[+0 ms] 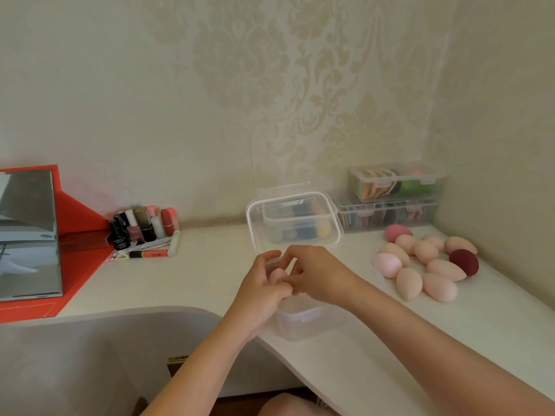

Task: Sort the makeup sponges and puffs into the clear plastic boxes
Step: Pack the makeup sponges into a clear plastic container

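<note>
Pink foam shows where the two hands meet: a small pink sponge (276, 276) sits in the curled fingers of the left hand (261, 288). The right hand (315, 276) has its fingers bent in against it too, tips bunched close and pinching at the same sponge. From where I stand I cannot tell which hand carries most of it. The sponge is held just above a clear box (303, 322) that stands open near the front edge of the white table (210, 280), partly hidden under both wrists. Right behind the knuckles a clear lid (295, 197) stands tilted up on edge, its lower rim close to the raised fingertips; whether they touch it is not plain. Through the lid I can make out a second clear box (297, 232) with blurred blue and yellow pieces inside. Off to the right, well apart from the hands, loose sponges (426, 265) lie in a cluster on the table. Most are peach or pale pink and egg-shaped, with a deeper pink one at the back and a dark red sponge (464, 262) on the far side. Behind them, in the corner, two stacked boxes (396, 187) are closed and hold coloured puffs on edge. Over on the left, a huddle of cosmetics bottles (144, 226) stands against the patterned wall, with tubes lying in front. Further left a mirror (28, 232) leans in an orange-red case.
</note>
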Available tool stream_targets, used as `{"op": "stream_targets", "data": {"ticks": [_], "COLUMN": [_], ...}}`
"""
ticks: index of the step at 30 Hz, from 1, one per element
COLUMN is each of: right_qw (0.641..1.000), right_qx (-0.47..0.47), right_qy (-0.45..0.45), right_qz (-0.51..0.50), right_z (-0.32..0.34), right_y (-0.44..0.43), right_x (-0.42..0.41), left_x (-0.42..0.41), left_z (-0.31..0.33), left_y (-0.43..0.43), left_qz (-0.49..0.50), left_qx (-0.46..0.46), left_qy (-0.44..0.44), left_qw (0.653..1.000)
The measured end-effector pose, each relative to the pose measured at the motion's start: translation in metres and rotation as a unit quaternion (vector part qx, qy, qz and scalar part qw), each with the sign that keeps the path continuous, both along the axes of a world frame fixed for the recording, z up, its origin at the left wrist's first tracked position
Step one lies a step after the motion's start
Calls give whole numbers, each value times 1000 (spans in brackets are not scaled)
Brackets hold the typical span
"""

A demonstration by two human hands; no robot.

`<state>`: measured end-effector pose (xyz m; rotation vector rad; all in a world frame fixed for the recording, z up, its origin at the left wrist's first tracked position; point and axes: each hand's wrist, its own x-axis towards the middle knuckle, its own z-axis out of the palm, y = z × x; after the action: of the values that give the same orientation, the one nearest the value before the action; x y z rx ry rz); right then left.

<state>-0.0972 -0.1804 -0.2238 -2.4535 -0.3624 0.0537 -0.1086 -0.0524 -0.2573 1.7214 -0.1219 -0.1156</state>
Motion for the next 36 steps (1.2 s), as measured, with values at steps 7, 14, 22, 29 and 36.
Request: {"op": "stream_targets", "data": {"ticks": [7, 14, 22, 29, 36], "right_qw": [999, 999, 953, 937, 997], "right_qx": [-6, -17, -252, -277, 77], "right_qy": [15, -39, 159, 187, 2], "right_qz": [49, -15, -46, -104, -15], "right_z": [1, 48, 33, 29, 56], "right_y": [-6, -66, -154, -148, -113], "right_x": [2, -1, -11, -7, -18], "left_x": [13, 20, 24, 25, 22], "left_z": [12, 6, 9, 14, 17], "left_y": [18, 6, 6, 5, 3], "left_qz": [-40, -8, -13, -24, -21], "left_qx": [64, 107, 147, 213, 200], "left_qy": [20, 13, 19, 22, 22], "left_qw": [997, 994, 989, 977, 979]}}
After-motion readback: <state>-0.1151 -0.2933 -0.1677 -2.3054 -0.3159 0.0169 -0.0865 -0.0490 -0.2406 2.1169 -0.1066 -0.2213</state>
